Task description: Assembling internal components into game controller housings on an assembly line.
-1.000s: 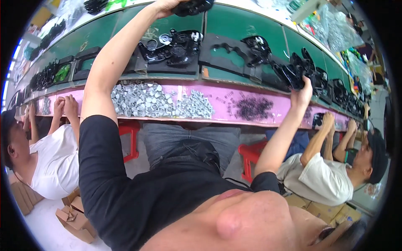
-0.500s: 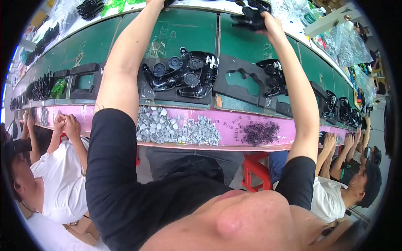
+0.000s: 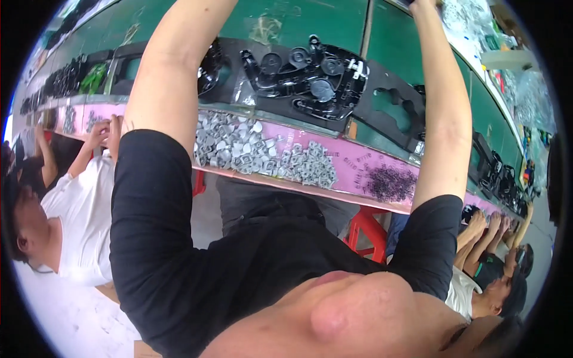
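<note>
My left forearm (image 3: 170, 71) reaches up past the top edge, and its hand is outside the view. Only the base of my right hand (image 3: 422, 5) shows at the top edge; its fingers are cut off, with a sliver of something dark beside it. Between my arms, glossy black game controller shell parts (image 3: 323, 90) with round caps lie on a dark foam tray (image 3: 253, 95). Nearer to me, on a pink ledge, are a pile of grey plastic caps (image 3: 230, 143), a pile of smaller grey pieces (image 3: 310, 165) and a heap of small dark springs (image 3: 389, 182).
An empty foam cutout tray (image 3: 382, 110) sits right of the shells on the green bench (image 3: 322, 24). More black parts (image 3: 65, 77) line the bench at left. Co-workers sit on both sides, a white sleeve (image 3: 83, 185) at left. A red stool (image 3: 365, 232) stands below the ledge.
The view has shifted, so the bench sits higher and tilted. My right hand, which held black shell parts, has moved almost wholly past the top edge. My left hand has left the view.
</note>
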{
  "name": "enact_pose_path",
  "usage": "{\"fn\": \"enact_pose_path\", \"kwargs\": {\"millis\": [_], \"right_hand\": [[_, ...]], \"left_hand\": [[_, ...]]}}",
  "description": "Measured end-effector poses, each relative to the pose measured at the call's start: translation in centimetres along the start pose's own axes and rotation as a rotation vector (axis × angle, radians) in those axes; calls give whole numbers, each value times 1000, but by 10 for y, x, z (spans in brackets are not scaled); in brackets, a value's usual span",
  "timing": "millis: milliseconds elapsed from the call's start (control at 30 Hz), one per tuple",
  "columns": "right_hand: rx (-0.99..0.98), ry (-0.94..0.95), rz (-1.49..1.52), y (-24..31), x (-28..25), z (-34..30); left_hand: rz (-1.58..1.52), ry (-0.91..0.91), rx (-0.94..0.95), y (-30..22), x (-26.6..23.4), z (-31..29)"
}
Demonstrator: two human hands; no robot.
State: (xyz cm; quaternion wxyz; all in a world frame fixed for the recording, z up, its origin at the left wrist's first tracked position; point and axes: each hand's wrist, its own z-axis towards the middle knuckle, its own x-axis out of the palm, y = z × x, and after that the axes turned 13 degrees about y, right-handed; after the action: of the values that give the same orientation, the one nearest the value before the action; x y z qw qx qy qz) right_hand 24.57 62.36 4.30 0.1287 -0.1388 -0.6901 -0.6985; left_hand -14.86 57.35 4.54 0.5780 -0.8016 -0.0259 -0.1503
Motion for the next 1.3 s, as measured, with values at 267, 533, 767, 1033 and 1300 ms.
{"fn": "enact_pose_path", "kwargs": {"millis": [267, 533, 767, 1033, 1300], "right_hand": [[9, -183, -101, 16, -95, -15], [-271, 159, -406, 69, 18, -214], [-430, 456, -756, 83, 0, -535], [-134, 332, -1484, -28, -71, -591], [-196, 493, -1683, -57, -57, -576]], "left_hand": [[344, 182, -247, -85, 107, -130], [-5, 251, 837, 29, 154, -402], [1084, 363, 196, 193, 174, -455], [1442, 203, 372, 275, 193, -412], [1510, 374, 552, 289, 192, -386]]}}
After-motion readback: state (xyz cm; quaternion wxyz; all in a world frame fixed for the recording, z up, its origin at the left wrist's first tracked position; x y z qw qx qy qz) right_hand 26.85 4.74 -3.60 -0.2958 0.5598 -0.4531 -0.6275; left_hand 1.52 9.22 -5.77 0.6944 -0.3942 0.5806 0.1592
